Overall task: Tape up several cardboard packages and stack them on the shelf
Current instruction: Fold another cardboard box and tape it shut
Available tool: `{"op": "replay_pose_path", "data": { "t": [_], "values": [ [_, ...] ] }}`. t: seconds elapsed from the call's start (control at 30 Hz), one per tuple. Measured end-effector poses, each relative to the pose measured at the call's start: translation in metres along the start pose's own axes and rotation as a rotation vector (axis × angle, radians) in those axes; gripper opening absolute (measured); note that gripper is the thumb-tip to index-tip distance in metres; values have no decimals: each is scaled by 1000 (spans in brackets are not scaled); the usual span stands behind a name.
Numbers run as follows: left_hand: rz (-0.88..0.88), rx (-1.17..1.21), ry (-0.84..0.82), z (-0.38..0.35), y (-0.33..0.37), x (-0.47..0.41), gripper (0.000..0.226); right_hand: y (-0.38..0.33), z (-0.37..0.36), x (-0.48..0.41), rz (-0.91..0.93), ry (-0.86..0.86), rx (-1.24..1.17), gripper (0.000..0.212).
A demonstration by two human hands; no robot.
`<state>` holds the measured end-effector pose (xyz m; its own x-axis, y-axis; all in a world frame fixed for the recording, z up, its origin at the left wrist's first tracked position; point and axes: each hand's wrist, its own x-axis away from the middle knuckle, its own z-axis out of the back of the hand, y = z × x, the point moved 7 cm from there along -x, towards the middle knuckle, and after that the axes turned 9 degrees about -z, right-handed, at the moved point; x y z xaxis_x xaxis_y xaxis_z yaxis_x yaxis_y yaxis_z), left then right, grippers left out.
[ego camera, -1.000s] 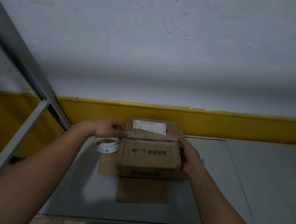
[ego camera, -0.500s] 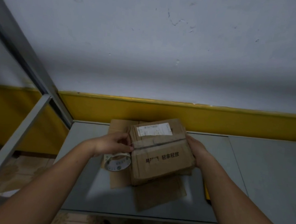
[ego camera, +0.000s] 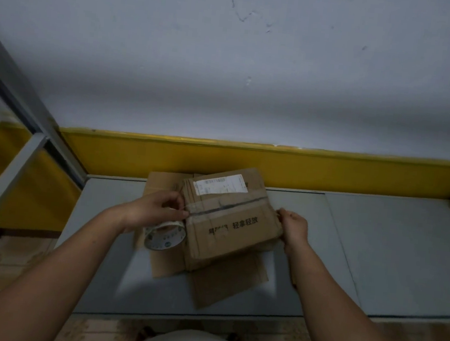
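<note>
A brown cardboard package (ego camera: pixel 230 218) with a white shipping label and black printed characters lies turned at an angle on a flattened cardboard sheet (ego camera: pixel 230 284). A strip of clear tape crosses its top. My left hand (ego camera: pixel 155 210) pinches the tape end at the package's left edge, and a white tape roll (ego camera: pixel 164 237) hangs just below that hand. My right hand (ego camera: pixel 294 227) grips the package's right edge with curled fingers.
The package sits on a grey metal shelf (ego camera: pixel 376 255) against a white wall with a yellow band (ego camera: pixel 329 170). A grey shelf post (ego camera: pixel 17 98) slants at the left. Patterned floor tiles (ego camera: pixel 14 259) show below the shelf.
The package has been turned counter-clockwise from square to tilted. The tape roll moved down and nearer with my left hand. The view dropped lower over the shelf.
</note>
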<state>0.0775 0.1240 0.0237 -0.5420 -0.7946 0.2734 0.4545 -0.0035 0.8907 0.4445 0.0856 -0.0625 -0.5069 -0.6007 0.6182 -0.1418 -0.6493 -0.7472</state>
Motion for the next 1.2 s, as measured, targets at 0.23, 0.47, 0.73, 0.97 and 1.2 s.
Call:
{"op": "replay_pose_path", "data": {
  "t": [0.23, 0.47, 0.73, 0.97, 1.2],
  "values": [
    [-23, 2, 20, -3, 7, -5, 26, 71, 70, 2, -67, 288, 679, 81],
    [-39, -35, 14, -9, 8, -7, 30, 83, 75, -8, 34, 233, 721, 43],
    [-17, -6, -44, -9, 18, 2, 32, 20, 73, 19, 259, 182, 411, 44],
    [31, -75, 16, -9, 18, 3, 8, -84, 2, 169, 693, -128, 266, 26],
    [-34, -68, -25, -13, 22, 19, 19, -37, -119, 204, 670, -420, 427, 22]
  ]
}}
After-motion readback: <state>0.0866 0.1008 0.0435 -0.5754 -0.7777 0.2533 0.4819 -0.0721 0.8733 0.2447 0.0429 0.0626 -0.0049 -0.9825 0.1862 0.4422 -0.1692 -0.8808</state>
